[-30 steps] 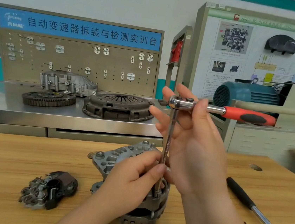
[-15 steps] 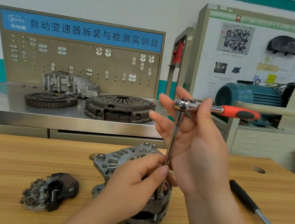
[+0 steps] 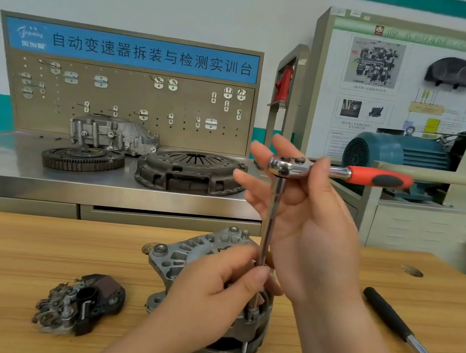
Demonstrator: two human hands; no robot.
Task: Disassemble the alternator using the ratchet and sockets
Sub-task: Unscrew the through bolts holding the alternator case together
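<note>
Standing on the wooden table, the alternator sits near the front edge at centre, its grey cast-aluminium housing ribbed and pierced with vent slots, round mounting ears jutting out at the left. A slim chromed extension rises nearly upright from a small socket set on a bolt at the housing's right rim.

The left hand curls over the alternator and pinches the lower extension between thumb and fingertips. The right hand holds the ratchet at the top of the extension: the thumb lies over the polished neck, and loosely spread fingers back the rounded head. Its red handle with a black rubber inset points right, roughly level.

To the left on the table lies a dark, jagged plastic-and-metal part, well apart from the alternator. To the right lies a long bar with a black knurled grip and a shiny steel shaft.

Behind, a brushed-steel bench carries a toothed flywheel, a rusty finned clutch cover and a cast gear housing, in front of a tan pegboard.
</note>
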